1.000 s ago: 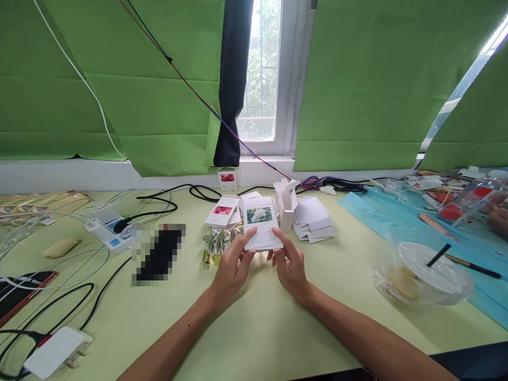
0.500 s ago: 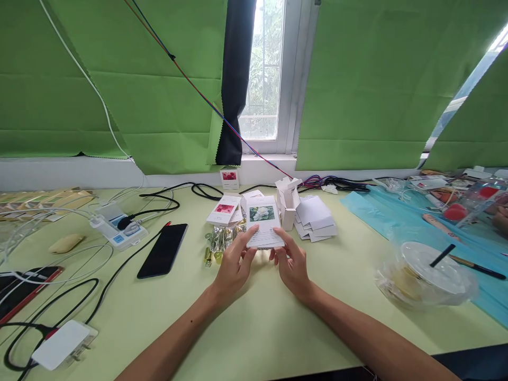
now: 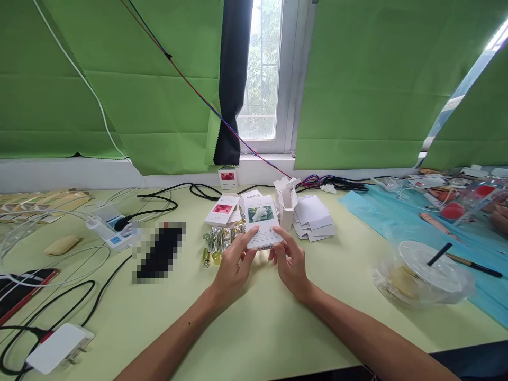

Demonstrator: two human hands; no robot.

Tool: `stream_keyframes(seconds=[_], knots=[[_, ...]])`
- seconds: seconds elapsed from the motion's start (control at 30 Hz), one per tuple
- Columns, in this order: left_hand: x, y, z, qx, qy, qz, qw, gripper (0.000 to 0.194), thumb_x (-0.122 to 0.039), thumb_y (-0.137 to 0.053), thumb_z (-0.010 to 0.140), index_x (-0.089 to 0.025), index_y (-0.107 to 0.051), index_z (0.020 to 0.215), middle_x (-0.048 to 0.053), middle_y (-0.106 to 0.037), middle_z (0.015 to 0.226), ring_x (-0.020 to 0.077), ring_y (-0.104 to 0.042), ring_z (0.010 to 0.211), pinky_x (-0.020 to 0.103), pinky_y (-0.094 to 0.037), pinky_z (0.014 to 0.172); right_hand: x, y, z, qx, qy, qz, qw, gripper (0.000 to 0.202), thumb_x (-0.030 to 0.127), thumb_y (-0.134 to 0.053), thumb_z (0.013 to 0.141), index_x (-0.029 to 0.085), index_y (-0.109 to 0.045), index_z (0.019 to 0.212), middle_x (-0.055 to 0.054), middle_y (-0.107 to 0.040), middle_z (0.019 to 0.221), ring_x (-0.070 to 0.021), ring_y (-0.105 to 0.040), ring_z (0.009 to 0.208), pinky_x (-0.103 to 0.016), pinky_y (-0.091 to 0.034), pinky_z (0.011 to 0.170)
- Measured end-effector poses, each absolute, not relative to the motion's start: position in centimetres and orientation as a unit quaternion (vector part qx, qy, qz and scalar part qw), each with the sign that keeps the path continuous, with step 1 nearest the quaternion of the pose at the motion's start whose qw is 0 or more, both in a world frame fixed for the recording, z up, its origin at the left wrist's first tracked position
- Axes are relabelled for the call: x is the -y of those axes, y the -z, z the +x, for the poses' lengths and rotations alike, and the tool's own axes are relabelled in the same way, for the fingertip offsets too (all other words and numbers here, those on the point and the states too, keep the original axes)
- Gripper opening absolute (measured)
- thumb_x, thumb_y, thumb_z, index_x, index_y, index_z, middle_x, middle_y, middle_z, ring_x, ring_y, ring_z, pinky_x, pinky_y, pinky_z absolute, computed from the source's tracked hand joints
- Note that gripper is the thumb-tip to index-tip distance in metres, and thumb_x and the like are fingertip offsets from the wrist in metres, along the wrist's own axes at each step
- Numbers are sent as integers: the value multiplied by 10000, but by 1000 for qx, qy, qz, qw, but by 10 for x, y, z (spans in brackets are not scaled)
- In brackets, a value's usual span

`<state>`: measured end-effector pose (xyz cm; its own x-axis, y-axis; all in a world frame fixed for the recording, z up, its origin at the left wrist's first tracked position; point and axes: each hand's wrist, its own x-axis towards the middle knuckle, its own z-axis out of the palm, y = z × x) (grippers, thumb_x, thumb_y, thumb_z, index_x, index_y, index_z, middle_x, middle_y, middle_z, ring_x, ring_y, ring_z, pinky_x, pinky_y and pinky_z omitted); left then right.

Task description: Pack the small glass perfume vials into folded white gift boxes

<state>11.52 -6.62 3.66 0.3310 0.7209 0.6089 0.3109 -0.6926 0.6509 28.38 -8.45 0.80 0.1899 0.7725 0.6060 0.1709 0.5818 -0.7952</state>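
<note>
Frame center: left hand (image 3: 234, 259), right hand (image 3: 291, 267) both clamped on flat white flower-printed paper box (image 3: 260, 214) | I see open-topped white paper carton (image 3: 284, 210) just right | shiny foil packets (image 3: 216, 239) left

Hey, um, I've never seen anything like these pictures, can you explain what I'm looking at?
Sure. There's no machine here: the two bare hands belong to the person wearing the camera. Every picture comes from that one head camera, looking forward and down.

The left hand and right hand together hold a white carton by its lower end; it's printed with a white flower.

On the pale green table, beyond the hands, are shiny foil packets, an open white box and stacked white card pieces. To the left are a power strip and cables; to the right, a lidded cup in clear plastic.
</note>
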Motion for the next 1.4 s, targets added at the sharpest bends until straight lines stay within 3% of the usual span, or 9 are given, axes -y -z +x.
stream_keyframes(seconds=[0.67,1.1,1.27,1.4], knots=[[66,-34,117,-352,-472,772,239,416,-365,-454,1037,-259,-526,1432,85,-651,1073,115,-559,697,212,-477,534,84,-8,285,602,-213,-387,665,276,352,-510,1025,247,-602,1263,57,-583,627,-103,-560,499,-213,-470,505],[68,-37,117,-364,-465,772,234,400,-347,-431,1043,-248,-533,1417,95,-658,1091,136,-622,785,202,-483,533,85,-11,283,597,-215,-406,657,310,401,-506,1021,220,-614,1249,55,-574,594,-113,-561,485,-223,-470,488],[68,-39,116,-337,-484,779,214,392,-349,-460,1030,-279,-552,1405,86,-647,1095,128,-605,774,201,-525,553,85,-12,283,597,-212,-408,658,333,371,-497,1026,219,-604,1303,51,-583,616,-103,-561,492,-210,-473,479],[68,-42,116,-334,-492,760,264,406,-381,-499,1013,-281,-569,1400,98,-631,1155,115,-601,747,205,-543,559,87,-14,282,595,-224,-405,657,417,360,-488,1030,247,-516,1431,35,-620,704,-99,-554,518,-217,-502,501]])
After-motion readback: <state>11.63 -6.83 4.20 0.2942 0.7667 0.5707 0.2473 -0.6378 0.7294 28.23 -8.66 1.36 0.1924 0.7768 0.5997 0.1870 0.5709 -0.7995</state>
